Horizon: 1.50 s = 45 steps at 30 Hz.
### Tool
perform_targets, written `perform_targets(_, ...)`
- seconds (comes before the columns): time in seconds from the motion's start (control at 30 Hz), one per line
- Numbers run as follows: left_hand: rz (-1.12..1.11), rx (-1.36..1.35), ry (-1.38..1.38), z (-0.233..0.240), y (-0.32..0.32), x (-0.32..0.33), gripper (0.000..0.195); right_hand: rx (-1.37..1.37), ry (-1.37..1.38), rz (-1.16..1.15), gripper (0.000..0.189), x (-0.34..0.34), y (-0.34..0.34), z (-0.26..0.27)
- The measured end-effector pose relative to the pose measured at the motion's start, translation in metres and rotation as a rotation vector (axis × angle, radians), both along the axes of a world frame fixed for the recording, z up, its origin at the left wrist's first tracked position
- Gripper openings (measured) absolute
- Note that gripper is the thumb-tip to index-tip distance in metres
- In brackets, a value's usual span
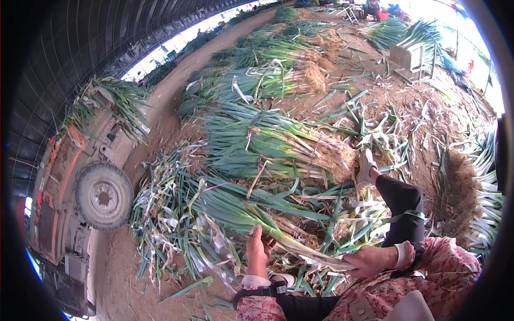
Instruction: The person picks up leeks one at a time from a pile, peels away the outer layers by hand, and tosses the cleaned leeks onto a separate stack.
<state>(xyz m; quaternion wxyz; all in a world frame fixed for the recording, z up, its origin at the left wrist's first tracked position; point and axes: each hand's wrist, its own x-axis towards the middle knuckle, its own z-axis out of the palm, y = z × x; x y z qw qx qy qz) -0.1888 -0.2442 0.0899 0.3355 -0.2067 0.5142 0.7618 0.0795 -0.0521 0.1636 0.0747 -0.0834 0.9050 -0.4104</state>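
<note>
A long green onion (pixel 295 242) lies across in front of me, its green leaves to the left and its pale root end to the right. My left hand (pixel 259 248) is around the stalk where the leaves begin to spread. The root end is gripped in my right hand (pixel 367 260), whose fingers hide the tip. Under and around the stalk lie loose leaves and peeled skins (pixel 180 212). Just beyond is a tied bundle of green onions (pixel 273 140), its brown roots (pixel 337 156) pointing right.
More bundles (pixel 297 76) lie farther off in a row. A vehicle wheel (pixel 104 196) stands at left, beside a dirt path. White-stalked onions (pixel 488 200) lie at far right. A small metal-framed seat (pixel 407 60) is at upper right. People (pixel 373 8) are in the background.
</note>
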Motion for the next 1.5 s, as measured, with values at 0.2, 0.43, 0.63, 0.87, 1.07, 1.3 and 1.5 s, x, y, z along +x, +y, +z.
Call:
perform_targets(0.2, 0.129, 0.316, 0.505, 0.060, 0.002, 0.002, 0.032, 0.123, 0.132, -0.016, 0.025, 0.002, -0.001, 0.002)
perform_targets(0.43, 0.291, 0.066, 0.366, 0.016, -0.010, -0.010, 0.034, 0.165, 0.053, -0.044, 0.029, -0.020, -0.025, -0.023)
perform_targets(0.63, 0.313, 0.201, 0.222, 0.006, -0.013, -0.018, 0.034, 0.183, -0.107, -0.068, 0.031, -0.019, -0.041, -0.041)
perform_targets(0.87, 0.254, 0.208, 0.442, 0.053, 0.000, 0.002, 0.037, -0.467, -0.275, -0.090, 0.046, -0.087, -0.048, -0.055)
perform_targets(1.07, 0.212, -0.008, 0.706, 0.030, 0.007, 0.003, 0.040, -0.487, -0.168, -0.338, 0.052, -0.180, -0.068, -0.036)
perform_targets(1.3, 0.216, -0.028, 0.733, 0.041, 0.013, 0.012, 0.043, -0.913, -0.221, -0.594, 0.038, -0.194, -0.087, -0.047)
perform_targets(1.5, 0.330, -0.164, 0.863, 0.050, 0.024, 0.008, 0.044, -0.048, 0.201, -0.544, 0.024, -0.219, -0.082, -0.067)
